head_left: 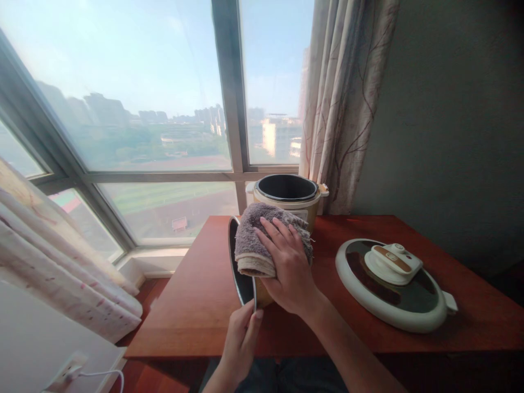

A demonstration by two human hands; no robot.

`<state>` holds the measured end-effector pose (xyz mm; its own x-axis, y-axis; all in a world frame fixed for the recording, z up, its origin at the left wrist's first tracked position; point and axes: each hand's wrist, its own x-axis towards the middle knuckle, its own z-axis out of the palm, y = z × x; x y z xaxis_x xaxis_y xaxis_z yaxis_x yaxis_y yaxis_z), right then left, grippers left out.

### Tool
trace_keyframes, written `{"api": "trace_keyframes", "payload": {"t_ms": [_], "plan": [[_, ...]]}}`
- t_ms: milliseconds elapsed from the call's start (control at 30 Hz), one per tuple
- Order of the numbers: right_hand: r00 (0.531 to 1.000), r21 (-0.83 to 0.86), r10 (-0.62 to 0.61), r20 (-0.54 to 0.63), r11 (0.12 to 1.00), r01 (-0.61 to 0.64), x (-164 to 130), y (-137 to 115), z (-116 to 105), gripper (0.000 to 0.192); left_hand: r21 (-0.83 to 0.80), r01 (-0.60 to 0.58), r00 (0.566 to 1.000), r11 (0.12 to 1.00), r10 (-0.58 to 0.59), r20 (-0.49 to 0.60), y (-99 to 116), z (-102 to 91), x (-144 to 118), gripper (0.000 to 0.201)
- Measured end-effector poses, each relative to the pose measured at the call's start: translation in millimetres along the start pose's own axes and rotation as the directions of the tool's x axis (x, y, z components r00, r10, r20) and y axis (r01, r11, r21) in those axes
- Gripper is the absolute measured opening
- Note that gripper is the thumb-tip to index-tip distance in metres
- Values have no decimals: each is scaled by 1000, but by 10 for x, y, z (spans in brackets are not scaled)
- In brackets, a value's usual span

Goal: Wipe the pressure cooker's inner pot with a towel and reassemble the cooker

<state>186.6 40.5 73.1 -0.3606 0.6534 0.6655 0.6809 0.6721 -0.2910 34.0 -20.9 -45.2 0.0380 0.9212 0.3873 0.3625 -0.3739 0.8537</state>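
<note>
An inner cooking pot point(244, 285) is tipped on its side over the table, its dark opening facing left. My left hand point(241, 333) pinches the near, lower part of its rim between thumb and fingers. A grey-purple towel point(256, 232) with a beige edge is folded over the pot's outer side. My right hand point(286, 262) holds the towel against the pot, fingers spread across the cloth. Most of the pot's outer wall is hidden by towel and hand. Just behind stands the pressure cooker body point(289, 204), open at the top.
The cooker lid point(393, 284), with a white rim and handle, lies on the right of the reddish wooden table point(184, 305). Beyond the table are a window point(164, 136) and curtains point(347, 98). At lower left, a white cord point(100, 374) runs from a wall socket.
</note>
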Motion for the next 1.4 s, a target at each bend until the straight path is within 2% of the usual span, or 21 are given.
{"api": "trace_keyframes", "payload": {"t_ms": [200, 300, 533, 667, 800, 900, 1000, 1133, 1233, 1400], "plan": [[998, 21, -43, -45, 999, 44, -349, 15, 143, 72, -113, 105, 992, 988, -112, -53, 51, 35, 98, 53], [997, 69, -43, -61, 996, 47, -552, 34, 240, 71, -207, 130, 987, 970, -148, -71, 76, 35, 158, 49], [999, 146, -16, -41, 989, 22, -1032, 43, 473, 69, -404, 222, 958, 887, -275, -77, 344, -36, 325, 43], [994, 144, 13, -110, 990, 3, -1094, 37, 548, 72, -426, 243, 945, 871, -311, -98, 321, 37, 297, 46], [982, 84, 10, -187, 996, 6, -838, 15, 391, 71, -352, 222, 936, 909, -300, -185, 195, 162, 156, 54], [976, 44, 5, -217, 999, 4, -468, -9, 163, 67, -259, 214, 962, 942, -249, -112, 199, 232, 44, 60], [990, 25, 43, -136, 999, -40, -37, -2, -25, 58, -228, 206, 977, 952, -214, -13, 254, 287, -51, 63], [992, 39, 127, -14, 991, -126, 416, 55, -105, 42, -196, 195, 977, 961, -208, -50, 267, 350, -126, 59], [990, 35, 140, 13, 990, -140, 561, 89, -80, 40, -167, 133, 990, 977, -140, -29, 228, 354, -128, 57], [988, 32, 157, -6, 987, -157, 596, 139, -36, 39, -25, -45, 994, 999, 47, 101, 60, 264, -86, 46]]}}
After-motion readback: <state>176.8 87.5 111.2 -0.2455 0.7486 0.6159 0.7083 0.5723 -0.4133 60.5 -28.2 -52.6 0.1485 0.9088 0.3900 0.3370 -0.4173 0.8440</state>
